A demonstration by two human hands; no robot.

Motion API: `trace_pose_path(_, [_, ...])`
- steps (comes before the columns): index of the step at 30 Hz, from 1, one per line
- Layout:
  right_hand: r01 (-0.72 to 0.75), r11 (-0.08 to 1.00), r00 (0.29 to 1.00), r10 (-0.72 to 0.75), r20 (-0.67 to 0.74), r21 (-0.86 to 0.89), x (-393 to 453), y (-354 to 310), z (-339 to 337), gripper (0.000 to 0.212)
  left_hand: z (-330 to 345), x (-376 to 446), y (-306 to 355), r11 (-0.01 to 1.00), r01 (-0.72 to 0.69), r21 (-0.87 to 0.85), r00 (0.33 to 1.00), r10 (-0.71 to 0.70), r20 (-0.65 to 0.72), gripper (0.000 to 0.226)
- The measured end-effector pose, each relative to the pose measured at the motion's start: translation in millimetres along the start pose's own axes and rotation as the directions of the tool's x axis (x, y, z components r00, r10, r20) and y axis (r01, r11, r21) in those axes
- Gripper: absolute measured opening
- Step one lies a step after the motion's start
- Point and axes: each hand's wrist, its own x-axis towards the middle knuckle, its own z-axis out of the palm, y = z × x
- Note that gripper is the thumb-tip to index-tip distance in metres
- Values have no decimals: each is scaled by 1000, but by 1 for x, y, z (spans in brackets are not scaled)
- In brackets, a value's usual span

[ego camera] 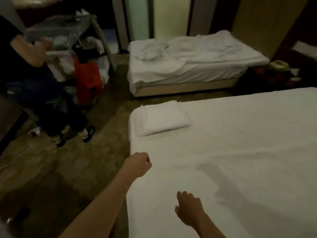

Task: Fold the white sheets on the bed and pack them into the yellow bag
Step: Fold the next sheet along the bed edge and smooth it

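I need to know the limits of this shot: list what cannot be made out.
- Yellow bag: none visible in the head view.
- Left hand: fingers curled under, so whether they pinch the near bed's sheet is hidden.
- Trolley contents: blurred, dim.
- Second person: cut off by the left edge.
- Right hand: contact with the sheet unclear.

White sheet (231, 152) spread nearly flat over the bed filling the lower right of the frame, faint wrinkles near its middle, a folded white sheet (163, 120) lying flat at its upper-left corner
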Motion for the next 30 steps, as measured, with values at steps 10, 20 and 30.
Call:
trace_pose_path(10, [-352,868,895,422,-147,349,-30,-43,-17,41,-2,48,39,881,-437,184,888,389,245,26])
trace_pose_path(20, [-432,794,881,473,11,427,-35,-37,57,39,94,45,10,869,-433,241,845,298,444,30])
trace_pose_path(30, [-429,774,893,443,85,467,45,-44,167,35,179,141,-70,985,-110,129,922,53,383,61])
